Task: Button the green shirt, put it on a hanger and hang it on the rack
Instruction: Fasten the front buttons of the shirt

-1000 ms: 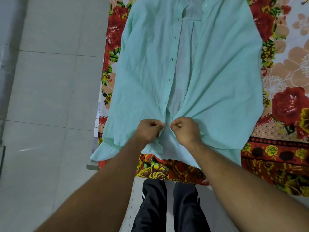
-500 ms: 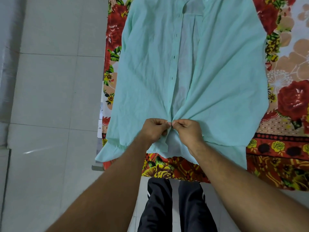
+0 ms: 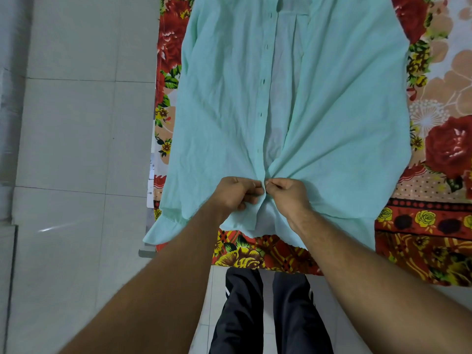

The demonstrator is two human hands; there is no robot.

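A tiled floor (image 3: 63, 149) fills the far left. Beside it the green shirt (image 3: 217, 111) lies spread front up on a floral bedspread (image 3: 421, 226), collar away from the person, one cuff (image 3: 163, 226) hanging over the near edge. The left hand (image 3: 237, 192) pinches the buttonhole strip (image 3: 261, 98) near the hem, fingers curled on the cloth. Touching it, the right hand (image 3: 288, 195) pinches the opposite front edge, drawing the two together. Whether a button has gone through is hidden by the fingers. Above them the front gapes, every visible buttonhole empty, so buttoning seems barely begun. No hanger or rack is in view, and both of those steps remain.
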